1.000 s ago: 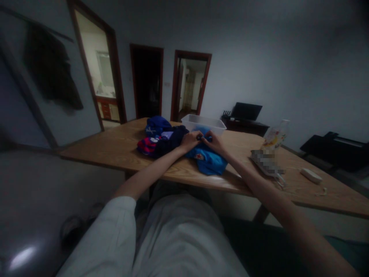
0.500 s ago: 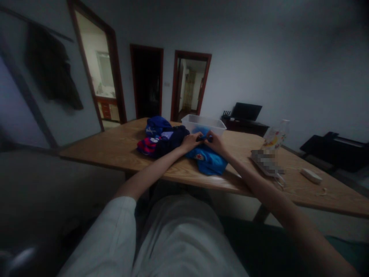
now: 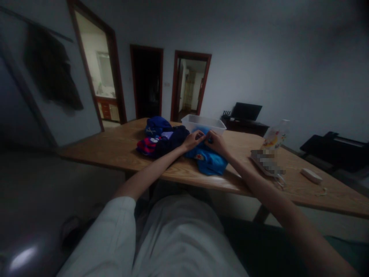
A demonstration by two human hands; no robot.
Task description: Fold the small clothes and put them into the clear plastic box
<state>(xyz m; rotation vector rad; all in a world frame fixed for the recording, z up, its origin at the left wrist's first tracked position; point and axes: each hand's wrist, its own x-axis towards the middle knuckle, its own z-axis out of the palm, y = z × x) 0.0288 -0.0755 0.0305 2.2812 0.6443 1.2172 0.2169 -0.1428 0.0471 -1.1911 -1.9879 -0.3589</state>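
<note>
A bright blue cap [image 3: 212, 161] with a red star patch lies on the table in front of me, its brim-like part toward the near edge. My left hand [image 3: 193, 141] is closed at the cap's far side, thumb and fingers pinched on it. Beside it, my right hand [image 3: 216, 143] also has its fingers curled on the cap's far edge, the fingertips of both hands almost meeting. What exactly lies between the fingertips is too dark to make out. Left of my hands is a heap of cloth items, with a dark navy piece [image 3: 176, 139], a red-striped piece [image 3: 147, 146] and a blue piece [image 3: 157, 125].
Just behind my hands stands a clear plastic bin [image 3: 204, 121] with something blue showing through it. To the right on the wooden table [image 3: 98, 154] are a patterned plastic bag or bottle [image 3: 275, 135], a blurred-out packet [image 3: 266, 163] and a white oblong object [image 3: 311, 176].
The fingertips of both hands have drawn closer together at the cap's far edge, and the dark strip between them is less visible. The cap and the heap stay in place.
</note>
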